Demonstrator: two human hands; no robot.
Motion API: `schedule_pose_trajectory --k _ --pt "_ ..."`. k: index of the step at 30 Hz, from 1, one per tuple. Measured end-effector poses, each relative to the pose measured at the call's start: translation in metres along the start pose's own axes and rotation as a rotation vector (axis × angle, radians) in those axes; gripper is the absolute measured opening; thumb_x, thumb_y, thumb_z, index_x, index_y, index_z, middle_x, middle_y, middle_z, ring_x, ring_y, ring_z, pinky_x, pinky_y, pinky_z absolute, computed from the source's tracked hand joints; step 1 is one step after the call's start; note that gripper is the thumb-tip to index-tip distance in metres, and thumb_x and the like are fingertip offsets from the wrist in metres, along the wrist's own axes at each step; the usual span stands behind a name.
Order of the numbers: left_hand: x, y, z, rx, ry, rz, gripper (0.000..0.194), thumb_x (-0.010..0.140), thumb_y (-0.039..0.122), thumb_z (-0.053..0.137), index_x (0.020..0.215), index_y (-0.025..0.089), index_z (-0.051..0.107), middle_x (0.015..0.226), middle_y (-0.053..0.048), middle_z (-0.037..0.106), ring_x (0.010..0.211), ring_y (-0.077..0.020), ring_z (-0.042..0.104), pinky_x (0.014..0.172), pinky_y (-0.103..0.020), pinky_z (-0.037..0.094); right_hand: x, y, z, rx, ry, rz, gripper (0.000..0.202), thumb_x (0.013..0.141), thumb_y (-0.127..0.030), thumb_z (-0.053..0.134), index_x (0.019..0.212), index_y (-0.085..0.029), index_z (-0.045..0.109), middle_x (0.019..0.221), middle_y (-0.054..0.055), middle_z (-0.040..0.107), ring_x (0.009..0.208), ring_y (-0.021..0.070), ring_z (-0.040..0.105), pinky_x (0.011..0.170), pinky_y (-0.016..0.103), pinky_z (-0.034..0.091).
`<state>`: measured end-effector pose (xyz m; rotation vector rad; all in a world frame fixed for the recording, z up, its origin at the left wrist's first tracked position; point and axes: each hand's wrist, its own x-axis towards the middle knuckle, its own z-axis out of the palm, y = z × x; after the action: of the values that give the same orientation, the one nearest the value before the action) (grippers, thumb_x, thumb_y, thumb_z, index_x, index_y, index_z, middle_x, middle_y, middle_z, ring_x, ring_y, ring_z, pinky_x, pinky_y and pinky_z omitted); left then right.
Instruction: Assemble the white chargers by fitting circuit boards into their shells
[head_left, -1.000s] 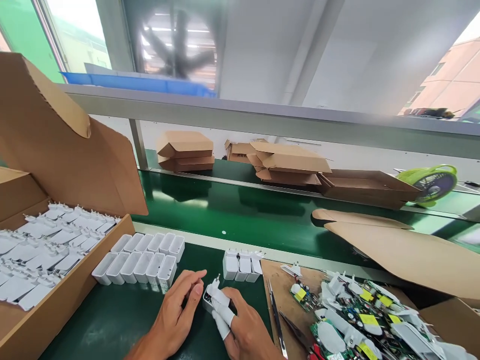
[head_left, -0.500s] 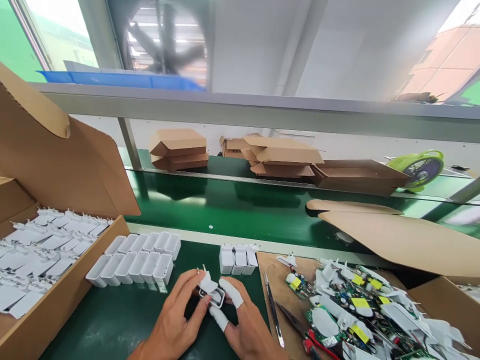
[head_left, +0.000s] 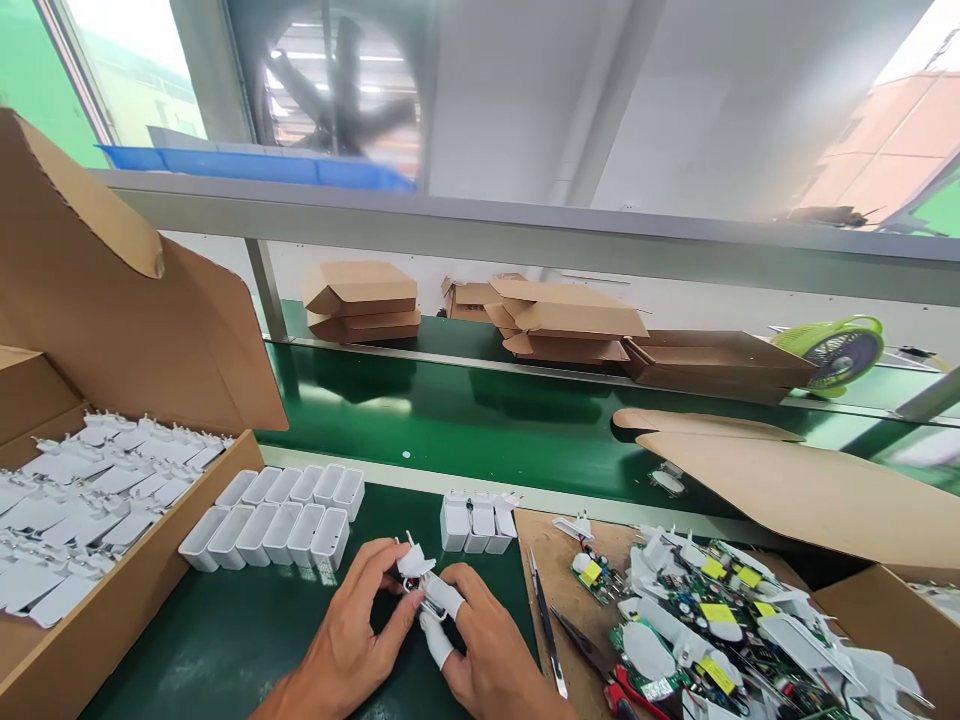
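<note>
Both hands meet low over the green table (head_left: pixel 225 640), the left hand (head_left: pixel 352 640) and the right hand (head_left: pixel 487 655) pinching 1 small white plug (head_left: pixel 415 568) between their fingertips, held up close, with the empty white cases (head_left: pixel 281 515) lined up nearby.

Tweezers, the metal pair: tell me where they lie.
The slim metal tweezers lie in the head view on the brown board's left edge, just right of the right hand, left of the circuit-board pile.

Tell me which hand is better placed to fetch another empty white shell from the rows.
Left. The left hand sits on the side of the empty shells, a short reach up-left. The right hand lies farther away, its covered fingertips steadying the plug piece both hands hold.
</note>
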<state>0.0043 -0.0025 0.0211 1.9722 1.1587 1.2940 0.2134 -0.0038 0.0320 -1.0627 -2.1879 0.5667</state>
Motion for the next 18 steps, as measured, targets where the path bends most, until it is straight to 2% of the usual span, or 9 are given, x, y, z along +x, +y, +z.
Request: schedule_pose_trajectory --k 3,4,6,9,14,18 --pt "-0.005 0.001 0.000 0.037 -0.096 0.052 0.090 0.082 0.033 0.087 0.155 0.029 0.035 0.140 -0.015 0.054 0.118 -0.0314 0.066 0.101 -0.047 0.061 0.003 -0.004 0.000 0.373 0.080 0.171 0.029 0.095 -0.029 0.061 0.123 -0.025 0.068 0.119 0.011 0.067 0.105 0.0259 0.066 0.095 0.040 0.057" --pt "-0.006 0.002 0.001 0.052 -0.105 0.087 0.098 0.079 0.031 0.088 0.158 0.028 0.030 0.141 -0.016 0.053 0.125 -0.0344 0.062 0.104 -0.050 0.058 0.004 -0.006 0.000 0.535 0.085 0.261 0.031 0.096 -0.037 0.063 0.124 -0.025 0.068 0.118 0.011 0.069 0.107 0.0269 0.067 0.095 0.041 0.057" --pt "-0.008 0.006 0.005 0.059 -0.059 0.148 0.092 0.086 0.026 0.079 0.160 0.028 0.025 0.140 -0.017 0.054 0.129 -0.0346 0.059 0.106 -0.053 0.056 0.006 -0.011 0.001 0.835 0.057 0.434 0.039 0.095 -0.051 0.067 0.123 -0.024 0.070 0.112 0.010 0.073 0.105 0.0291 0.070 0.092 0.043 0.059" --pt "-0.007 0.011 0.010 0.025 0.061 0.212 0.077 0.095 0.026 0.068 0.159 0.028 0.025 0.133 -0.015 0.059 0.121 -0.0306 0.062 0.101 -0.049 0.058 0.006 -0.017 0.004 1.084 0.015 0.556 0.051 0.090 -0.063 0.071 0.118 -0.021 0.074 0.104 0.011 0.076 0.097 0.0314 0.073 0.089 0.048 0.059" --pt "-0.003 0.015 0.011 0.012 0.110 0.235 0.070 0.101 0.041 0.064 0.158 0.027 0.027 0.127 -0.014 0.061 0.112 -0.0280 0.064 0.091 -0.042 0.061 0.005 -0.022 0.008 1.139 0.035 0.618 0.058 0.081 -0.070 0.076 0.110 -0.020 0.076 0.101 0.010 0.078 0.096 0.0315 0.073 0.090 0.048 0.059" --pt "-0.003 0.014 0.010 0.018 0.103 0.221 0.070 0.100 0.044 0.065 0.157 0.027 0.029 0.125 -0.013 0.062 0.110 -0.0281 0.064 0.090 -0.043 0.062 0.006 -0.022 0.008 1.101 0.041 0.613 0.057 0.083 -0.071 0.073 0.108 -0.020 0.077 0.100 0.011 0.078 0.098 0.0327 0.073 0.088 0.047 0.060"
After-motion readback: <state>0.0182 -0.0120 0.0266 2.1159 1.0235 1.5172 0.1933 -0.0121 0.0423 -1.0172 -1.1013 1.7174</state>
